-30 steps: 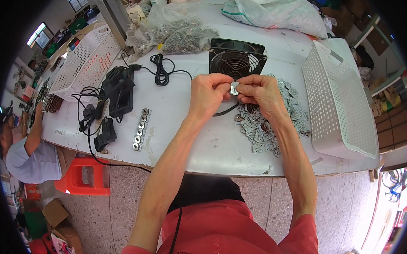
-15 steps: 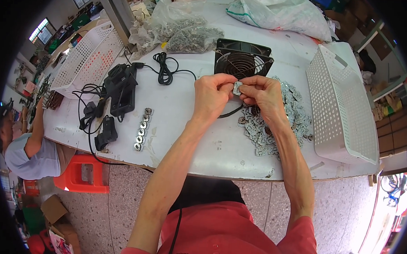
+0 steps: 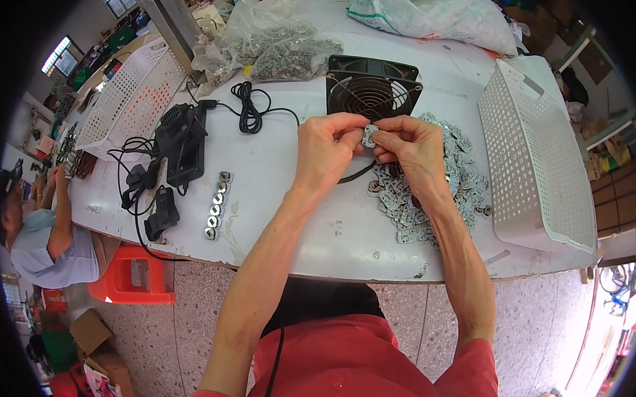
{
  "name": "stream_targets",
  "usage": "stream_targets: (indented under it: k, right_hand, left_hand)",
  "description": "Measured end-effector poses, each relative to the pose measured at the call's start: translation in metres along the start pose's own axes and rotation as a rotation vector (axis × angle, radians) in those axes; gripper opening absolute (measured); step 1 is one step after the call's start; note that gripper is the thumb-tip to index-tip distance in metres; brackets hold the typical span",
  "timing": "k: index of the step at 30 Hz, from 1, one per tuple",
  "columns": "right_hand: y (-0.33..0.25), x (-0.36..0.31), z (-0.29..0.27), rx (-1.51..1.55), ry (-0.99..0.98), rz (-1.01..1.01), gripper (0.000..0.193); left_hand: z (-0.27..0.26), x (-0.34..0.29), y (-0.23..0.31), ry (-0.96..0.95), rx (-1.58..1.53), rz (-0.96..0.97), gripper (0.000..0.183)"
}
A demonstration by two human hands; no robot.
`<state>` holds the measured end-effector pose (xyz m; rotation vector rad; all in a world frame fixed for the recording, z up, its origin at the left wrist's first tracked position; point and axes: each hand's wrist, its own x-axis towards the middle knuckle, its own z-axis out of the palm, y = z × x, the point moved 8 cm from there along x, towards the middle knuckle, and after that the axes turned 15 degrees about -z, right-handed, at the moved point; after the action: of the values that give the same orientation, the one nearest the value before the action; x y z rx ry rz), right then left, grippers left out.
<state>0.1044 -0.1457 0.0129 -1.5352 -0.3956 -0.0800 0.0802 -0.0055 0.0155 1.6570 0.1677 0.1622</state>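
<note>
Between the fingertips of both hands is a small silvery metal plate (image 3: 369, 136), held up in front of a black fan. My left hand (image 3: 328, 146) pinches its left side. My right hand (image 3: 412, 147) grips it from the right, thumb across its face. Under and beyond the right hand spreads a heap of similar metal plates (image 3: 466, 176), some with round brown or dark parts. Left of my left forearm lies a neat row of several plates with round metal discs (image 3: 215, 210). The black fan (image 3: 373, 85) with its wire guard stands just behind my hands.
A white perforated basket (image 3: 536, 164) stands at the right, another basket (image 3: 129, 97) at the left. Black power adapters with cables (image 3: 183, 141) lie left of centre. Bags of small parts (image 3: 288, 57) and a large white sack (image 3: 433, 20) sit behind. A co-worker (image 3: 50, 238) works at far left.
The view has shifted slightly. Both hands stay together on the metal plate, which has turned a little between the fingers. The co-worker's arms have moved.
</note>
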Motion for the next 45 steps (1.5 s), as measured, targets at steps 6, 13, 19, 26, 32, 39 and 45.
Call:
stream_targets:
  k: [6, 13, 19, 26, 32, 39, 45]
  right_hand:
    - [-0.001, 0.000, -0.003, 0.007, 0.024, -0.003, 0.015]
    - [-0.004, -0.002, -0.007, 0.042, 0.053, 0.032, 0.017]
    - [-0.002, -0.002, -0.010, 0.087, 0.060, 0.050, 0.018]
    - [-0.002, -0.002, -0.010, 0.102, 0.071, 0.047, 0.018]
    - [0.000, -0.002, -0.010, 0.126, 0.076, 0.057, 0.018]
    - [-0.002, -0.003, -0.013, 0.140, 0.092, 0.081, 0.018]
    - [-0.005, -0.003, -0.011, 0.157, -0.038, 0.104, 0.017]
  left_hand:
    - [0.003, 0.000, 0.000, -0.053, 0.015, -0.048, 0.018]
    - [0.002, -0.002, 0.003, -0.066, -0.090, -0.020, 0.015]
    - [0.003, -0.005, 0.006, -0.029, 0.005, 0.011, 0.014]
    - [0.003, -0.006, 0.006, 0.002, -0.020, 0.036, 0.013]
    - [0.003, -0.009, 0.008, 0.014, 0.000, 0.053, 0.013]
    - [0.004, -0.008, 0.013, -0.065, 0.013, 0.046, 0.020]
    - [0.013, -0.012, 0.020, -0.187, 0.044, 0.105, 0.033]
